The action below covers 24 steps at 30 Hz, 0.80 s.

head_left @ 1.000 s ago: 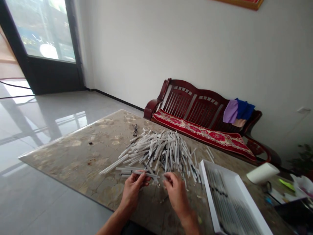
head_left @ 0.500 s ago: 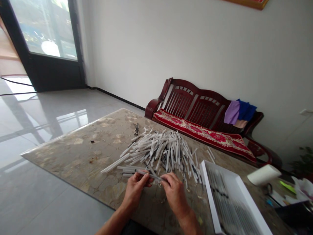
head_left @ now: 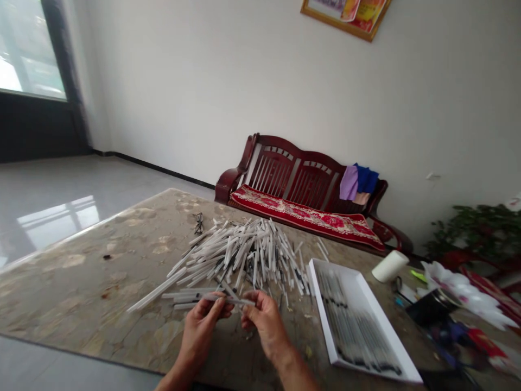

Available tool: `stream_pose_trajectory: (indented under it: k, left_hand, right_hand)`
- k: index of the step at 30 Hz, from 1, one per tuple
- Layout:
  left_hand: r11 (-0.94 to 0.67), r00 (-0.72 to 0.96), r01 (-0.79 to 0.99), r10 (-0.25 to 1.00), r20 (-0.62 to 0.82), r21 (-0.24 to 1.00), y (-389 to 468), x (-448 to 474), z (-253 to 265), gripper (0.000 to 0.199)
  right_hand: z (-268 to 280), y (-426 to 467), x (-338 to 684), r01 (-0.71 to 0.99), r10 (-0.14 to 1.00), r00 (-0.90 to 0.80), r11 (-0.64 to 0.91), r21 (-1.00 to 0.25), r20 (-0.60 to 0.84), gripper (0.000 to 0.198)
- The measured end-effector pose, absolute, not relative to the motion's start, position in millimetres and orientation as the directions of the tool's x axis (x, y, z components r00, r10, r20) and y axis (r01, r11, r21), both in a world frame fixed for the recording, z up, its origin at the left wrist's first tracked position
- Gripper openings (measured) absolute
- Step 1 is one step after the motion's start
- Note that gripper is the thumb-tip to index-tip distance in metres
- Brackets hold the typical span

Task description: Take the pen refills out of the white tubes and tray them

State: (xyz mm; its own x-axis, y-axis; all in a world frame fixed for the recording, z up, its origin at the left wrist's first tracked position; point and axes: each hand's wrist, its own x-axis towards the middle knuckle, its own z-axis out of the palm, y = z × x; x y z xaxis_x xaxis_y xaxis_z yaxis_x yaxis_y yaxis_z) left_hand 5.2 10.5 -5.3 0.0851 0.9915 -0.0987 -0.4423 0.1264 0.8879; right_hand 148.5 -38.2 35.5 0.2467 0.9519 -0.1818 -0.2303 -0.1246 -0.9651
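Observation:
My left hand (head_left: 202, 321) and my right hand (head_left: 265, 320) are close together over the front of the table. Both sets of fingers pinch one thin, whitish plastic tube (head_left: 235, 300), held nearly level between them. What the fingertips cover of it is hidden. Just beyond the hands lies a loose heap of similar white tubes (head_left: 250, 247), some with dark parts. A few tubes (head_left: 183, 297) rest by my left fingers. To the right of my right hand stands a shallow white box (head_left: 382, 323), with thin grey-and-black sticks (head_left: 360, 331) laid in rows inside.
The patterned table (head_left: 134, 277) carries folded black glasses (head_left: 198, 223) behind the heap. On the right are a white roll (head_left: 389, 266), a dark cup (head_left: 433, 307) and blurred clutter. A dark red wooden bench (head_left: 280, 163) stands behind the table.
The view has turned to the right, so the table and bench sit further left in the picture. Both hands still hold the tube, with the right fingers now more curled around its end.

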Motion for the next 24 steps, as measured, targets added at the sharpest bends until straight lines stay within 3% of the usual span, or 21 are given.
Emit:
stream_pose_trajectory:
  k: [3, 6, 9, 12, 14, 16, 24]
  left_hand:
    - [0.139, 0.106, -0.454, 0.989, -0.102, 0.88, 11, 6, -6, 0.047]
    - [0.044, 0.188, -0.315, 0.982, 0.017, 0.948, 9, 5, -2, 0.04]
    - [-0.085, 0.256, -0.189, 0.958, 0.132, 0.978, 5, 5, 1, 0.037]
    - [-0.11, 0.323, -0.109, 0.936, 0.14, 0.988, 4, 7, -2, 0.042]
    - [-0.107, 0.326, -0.043, 0.938, 0.115, 0.993, 6, 8, -7, 0.039]
    - [-0.128, 0.322, 0.026, 0.94, 0.113, 0.991, 7, 10, -11, 0.033]
    - [-0.277, 0.393, 0.198, 0.901, 0.182, 0.94, 8, 13, -14, 0.02]
  right_hand:
    - [28, -44, 133, -0.444, 0.951, 0.273, -0.009, -0.896, -0.145, 0.053]
    - [14, -47, 115, -0.521, 0.909, 0.369, 0.031, -0.853, -0.192, 0.048]
    - [14, -48, 123, -0.423, 0.85, 0.5, 0.076, -0.903, -0.163, 0.046]
    - [38, -50, 178, -0.16, 0.81, 0.585, 0.075, -0.984, -0.033, 0.047]
    - [59, -52, 238, 0.098, 0.79, 0.613, -0.028, -0.995, 0.038, 0.051]
    - [76, -53, 301, 0.414, 0.743, 0.666, -0.296, -0.861, 0.065, 0.054]
    - [72, -45, 427, 0.581, 0.65, 0.76, -0.679, -0.45, 0.0, 0.029]
